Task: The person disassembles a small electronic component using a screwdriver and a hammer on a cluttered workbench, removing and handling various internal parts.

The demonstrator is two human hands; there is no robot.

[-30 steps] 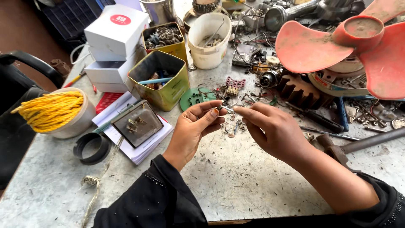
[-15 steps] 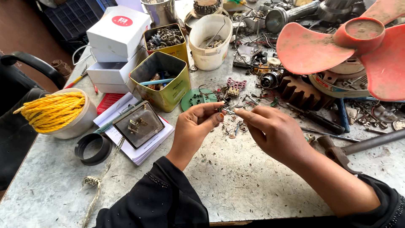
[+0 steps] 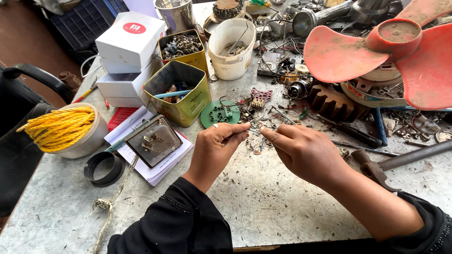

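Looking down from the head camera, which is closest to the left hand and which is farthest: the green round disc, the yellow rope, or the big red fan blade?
From the left hand:
1. Green round disc, just beyond the fingers.
2. Yellow rope, far off to the left, coiled in a pale tub.
3. Red fan blade, up at the right, across the table.

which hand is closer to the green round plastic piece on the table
Left. The left hand sits just below the green disc, nearly touching it; the right hand is off to its right.
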